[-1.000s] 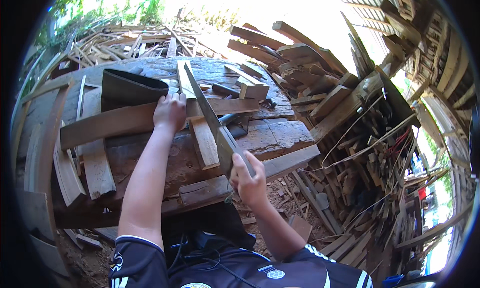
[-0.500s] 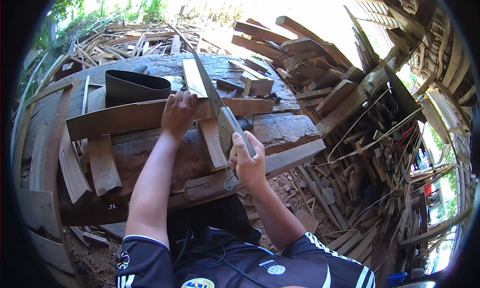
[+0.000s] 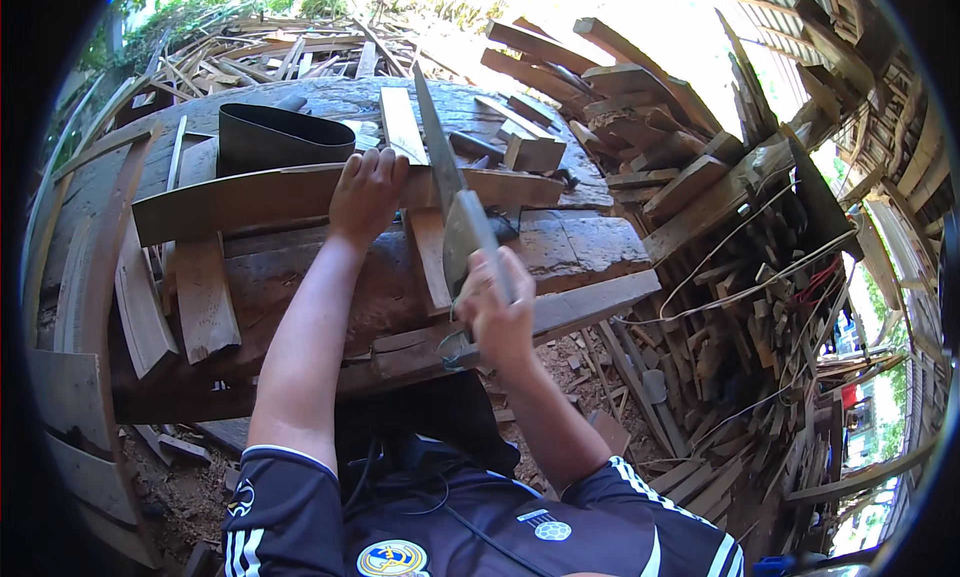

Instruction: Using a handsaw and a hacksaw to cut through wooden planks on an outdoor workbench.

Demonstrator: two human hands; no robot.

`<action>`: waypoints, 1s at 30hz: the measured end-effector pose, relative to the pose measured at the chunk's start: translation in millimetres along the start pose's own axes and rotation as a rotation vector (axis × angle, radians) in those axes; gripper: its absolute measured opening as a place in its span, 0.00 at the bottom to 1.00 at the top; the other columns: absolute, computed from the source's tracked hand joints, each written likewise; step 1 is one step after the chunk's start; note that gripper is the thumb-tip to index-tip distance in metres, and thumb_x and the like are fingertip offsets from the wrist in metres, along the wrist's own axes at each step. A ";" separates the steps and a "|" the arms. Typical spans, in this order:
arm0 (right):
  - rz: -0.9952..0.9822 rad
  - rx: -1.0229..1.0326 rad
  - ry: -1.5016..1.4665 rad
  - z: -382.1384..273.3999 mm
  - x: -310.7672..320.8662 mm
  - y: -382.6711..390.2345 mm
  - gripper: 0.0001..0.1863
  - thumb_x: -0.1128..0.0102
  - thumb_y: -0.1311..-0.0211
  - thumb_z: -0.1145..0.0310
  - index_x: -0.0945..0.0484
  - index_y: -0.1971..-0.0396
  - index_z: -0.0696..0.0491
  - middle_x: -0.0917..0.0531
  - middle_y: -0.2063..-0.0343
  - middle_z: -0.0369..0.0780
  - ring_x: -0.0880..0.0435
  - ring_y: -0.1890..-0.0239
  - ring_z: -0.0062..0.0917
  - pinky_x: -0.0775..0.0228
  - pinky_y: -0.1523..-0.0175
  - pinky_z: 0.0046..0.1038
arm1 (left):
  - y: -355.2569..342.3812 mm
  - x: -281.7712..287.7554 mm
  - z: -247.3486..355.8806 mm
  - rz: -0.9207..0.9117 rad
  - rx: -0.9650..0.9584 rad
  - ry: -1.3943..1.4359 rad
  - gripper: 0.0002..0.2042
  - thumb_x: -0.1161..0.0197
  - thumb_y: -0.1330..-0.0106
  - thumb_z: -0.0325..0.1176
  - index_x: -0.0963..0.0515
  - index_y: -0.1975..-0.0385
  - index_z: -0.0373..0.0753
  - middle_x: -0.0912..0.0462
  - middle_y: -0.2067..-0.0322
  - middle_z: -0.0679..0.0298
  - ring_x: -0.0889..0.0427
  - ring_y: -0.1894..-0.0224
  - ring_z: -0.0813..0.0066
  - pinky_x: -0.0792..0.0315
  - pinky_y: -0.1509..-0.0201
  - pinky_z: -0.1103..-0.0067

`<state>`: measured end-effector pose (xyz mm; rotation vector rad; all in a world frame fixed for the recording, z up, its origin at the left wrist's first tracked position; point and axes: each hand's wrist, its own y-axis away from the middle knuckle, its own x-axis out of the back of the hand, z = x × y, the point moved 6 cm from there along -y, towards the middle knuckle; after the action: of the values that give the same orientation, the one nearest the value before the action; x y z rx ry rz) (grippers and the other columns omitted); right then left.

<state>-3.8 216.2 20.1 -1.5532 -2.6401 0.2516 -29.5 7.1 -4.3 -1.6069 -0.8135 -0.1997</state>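
My left hand [image 3: 368,192] grips a long dark board [image 3: 230,204], lying crosswise over shorter planks on the thick, weathered workbench [image 3: 565,247]. My right hand [image 3: 495,302] is closed on the handle of a handsaw [image 3: 440,142], a little blurred, its long blade pointing away from me across the board, right of my left hand. Behind the board stand a dark curved hollow piece [image 3: 250,147] and a pale plank [image 3: 400,125]. Small wood blocks [image 3: 533,154] and a dark cylindrical object [image 3: 475,147] lie to the right.
A tall pile of rough timber [image 3: 680,177] and loose sticks with thin cords fills the right, under a corrugated roof [image 3: 775,17]. Scrap wood [image 3: 300,55] is heaped beyond the bench. Planks [image 3: 75,397] line the left, and wood scraps [image 3: 580,367] litter the ground below.
The saw and my right hand have moved back and forth along the cut, slightly rightward overall. My left hand stays on the board. The scene has shifted as my head moved.
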 end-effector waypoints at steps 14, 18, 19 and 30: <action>-0.002 -0.044 -0.469 11.1 18.1 -9.9 0.18 0.49 0.22 0.57 0.36 0.73 0.49 0.39 0.87 0.28 0.41 0.87 0.13 0.44 0.79 0.23 | 2.6 -6.8 -2.5 -0.043 0.022 0.008 0.10 0.44 0.38 0.29 0.29 0.57 0.44 0.24 0.61 0.66 0.23 0.55 0.70 0.33 0.48 0.71; -0.034 0.055 -0.379 -6.8 6.8 5.5 0.13 0.45 0.23 0.62 0.33 0.69 0.52 0.34 0.85 0.28 0.39 0.85 0.10 0.47 0.80 0.18 | -1.5 -15.6 -8.6 -0.233 0.059 0.073 0.13 0.43 0.39 0.28 0.27 0.54 0.41 0.21 0.59 0.62 0.21 0.51 0.66 0.32 0.45 0.69; -0.033 0.046 -0.377 -9.1 8.0 10.0 0.13 0.45 0.23 0.62 0.33 0.69 0.52 0.34 0.85 0.28 0.39 0.85 0.10 0.47 0.80 0.18 | -3.2 -15.3 -9.1 -0.241 0.061 0.078 0.13 0.43 0.39 0.28 0.27 0.54 0.41 0.21 0.59 0.62 0.21 0.51 0.66 0.32 0.45 0.69; 0.007 -0.059 -0.029 -22.1 47.4 76.9 0.13 0.45 0.24 0.64 0.33 0.69 0.55 0.34 0.86 0.28 0.39 0.85 0.09 0.46 0.80 0.17 | -13.2 -38.1 -20.2 -0.782 0.178 0.345 0.19 0.42 0.45 0.25 0.25 0.51 0.34 0.16 0.51 0.47 0.18 0.45 0.55 0.27 0.38 0.67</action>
<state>42.5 296.6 27.2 -1.5879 -2.6883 0.1993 -59.0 -26.4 -10.5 -0.9812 -1.1133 -0.9070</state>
